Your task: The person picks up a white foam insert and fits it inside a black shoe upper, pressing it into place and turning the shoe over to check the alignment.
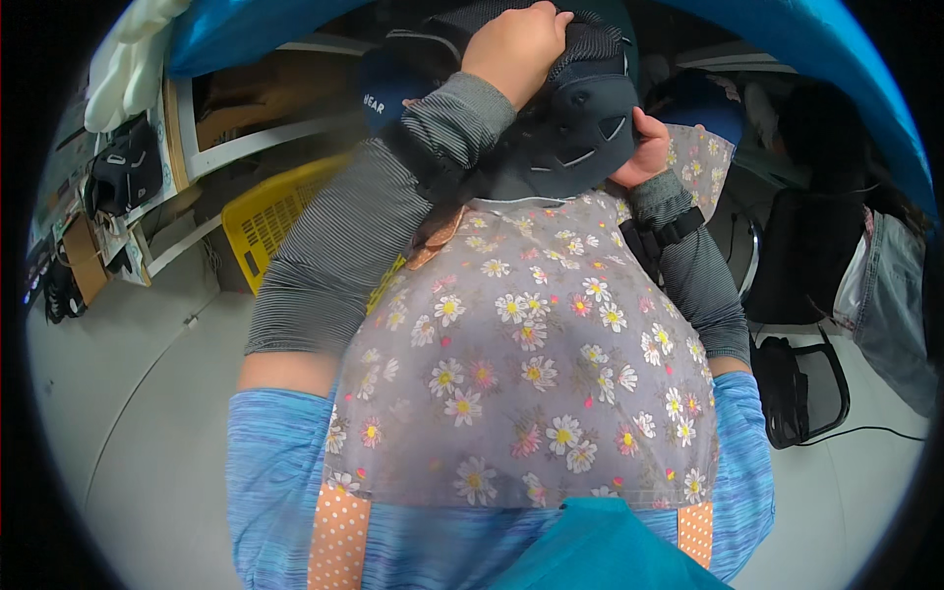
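Observation:
At chest height, in front of my apron, I hold a black padded fabric piece (pixel 590 123). It looks cap-like, with curved panels, small round eyelets, slits and a ribbed mesh part at the top; its exact kind is not clear. My left hand (pixel 521 49) is closed in a fist over the mesh at its upper edge. My right hand (pixel 644 147) grips its right side, thumb towards the top and the other fingers partly hidden. A dark blue item with light lettering (pixel 382 98) lies just left of the piece, partly behind my left forearm.
A yellow perforated basket (pixel 280 211) stands at the left, beside a white-framed shelf or table (pixel 256 143). Another black padded piece (pixel 126 167) sits farther left. A dark blue cap-like item (pixel 703 103) lies at the right, near a black chair (pixel 801 256) and a cable on the floor.

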The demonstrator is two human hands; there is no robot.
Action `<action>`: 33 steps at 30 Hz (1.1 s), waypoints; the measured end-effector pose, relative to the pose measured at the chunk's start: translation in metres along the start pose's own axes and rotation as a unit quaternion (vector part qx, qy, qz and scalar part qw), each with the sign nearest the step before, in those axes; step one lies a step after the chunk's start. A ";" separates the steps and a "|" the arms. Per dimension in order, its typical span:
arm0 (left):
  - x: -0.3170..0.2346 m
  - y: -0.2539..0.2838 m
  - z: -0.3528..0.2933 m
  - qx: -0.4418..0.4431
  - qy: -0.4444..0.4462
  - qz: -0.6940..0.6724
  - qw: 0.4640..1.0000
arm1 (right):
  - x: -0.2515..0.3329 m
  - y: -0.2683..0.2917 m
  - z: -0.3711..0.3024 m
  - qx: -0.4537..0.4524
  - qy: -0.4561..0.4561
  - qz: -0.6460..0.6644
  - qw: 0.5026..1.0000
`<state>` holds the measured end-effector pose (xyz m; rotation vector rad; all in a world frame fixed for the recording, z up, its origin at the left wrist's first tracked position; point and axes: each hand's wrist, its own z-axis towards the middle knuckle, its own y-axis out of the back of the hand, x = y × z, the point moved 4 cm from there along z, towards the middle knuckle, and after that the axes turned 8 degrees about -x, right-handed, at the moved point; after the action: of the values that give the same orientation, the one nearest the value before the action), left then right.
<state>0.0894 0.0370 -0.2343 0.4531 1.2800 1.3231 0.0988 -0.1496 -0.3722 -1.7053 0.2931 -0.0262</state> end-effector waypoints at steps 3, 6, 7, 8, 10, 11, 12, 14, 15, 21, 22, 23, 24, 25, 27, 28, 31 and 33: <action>0.009 -0.012 -0.005 0.038 -0.013 0.010 0.999 | 0.003 0.003 -0.001 -0.002 0.007 0.006 1.000; 0.017 -0.025 -0.010 0.005 0.005 -0.023 1.000 | 0.002 0.001 0.001 0.003 0.004 0.001 1.000; 0.018 -0.025 -0.009 0.001 0.002 -0.022 1.000 | 0.001 -0.003 0.001 0.006 0.004 -0.001 1.000; 0.019 -0.024 -0.008 -0.020 0.003 0.006 1.000 | 0.000 -0.005 0.001 -0.008 0.005 0.005 1.000; 0.014 -0.018 0.003 -0.044 -0.002 0.029 0.999 | 0.000 -0.018 -0.002 -0.020 0.013 0.007 1.000; 0.009 -0.016 0.010 -0.031 -0.067 0.034 0.997 | 0.000 -0.025 -0.004 -0.014 0.018 -0.018 1.000; 0.002 -0.014 0.010 -0.015 -0.130 0.039 0.991 | -0.002 -0.033 -0.006 -0.011 0.024 -0.040 0.999; -0.003 -0.012 0.007 -0.004 -0.083 0.001 0.997 | 0.007 -0.037 -0.005 -0.009 0.038 -0.074 0.997; -0.005 -0.011 0.008 -0.006 -0.060 0.018 0.998 | 0.017 -0.035 -0.002 0.009 0.037 -0.101 0.994; 0.014 -0.014 -0.008 -0.084 -0.032 0.016 0.996 | 0.017 -0.014 -0.002 -0.081 0.053 -0.087 0.992; 0.018 -0.019 -0.009 -0.081 -0.030 0.015 0.996 | 0.017 -0.013 -0.002 -0.084 0.053 -0.085 0.991; 0.021 -0.023 -0.010 -0.081 -0.055 0.016 0.995 | 0.018 -0.013 -0.002 -0.081 0.051 -0.089 0.991; 0.021 -0.025 -0.009 -0.077 -0.040 -0.012 0.996 | 0.018 -0.016 -0.001 -0.078 0.049 -0.093 0.991; 0.021 -0.027 -0.010 -0.074 -0.024 -0.041 0.996 | 0.018 -0.017 -0.002 -0.055 0.037 -0.092 0.994; 0.019 -0.032 -0.007 -0.075 -0.016 -0.064 0.995 | 0.018 -0.013 -0.001 -0.043 0.037 -0.082 0.995; 0.020 -0.032 -0.007 -0.077 -0.009 -0.087 0.993 | 0.017 -0.012 -0.001 -0.030 0.038 -0.074 0.996; 0.023 -0.030 -0.009 -0.086 -0.002 -0.092 0.992 | 0.014 -0.009 -0.001 -0.047 0.039 -0.034 0.998; 0.020 -0.023 -0.009 -0.095 0.004 -0.082 0.992 | 0.012 -0.009 -0.003 -0.075 0.050 -0.017 0.996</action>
<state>0.0871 0.0449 -0.2648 0.2056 1.1592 1.2920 0.1118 -0.1535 -0.3645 -1.8619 0.3473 -0.1184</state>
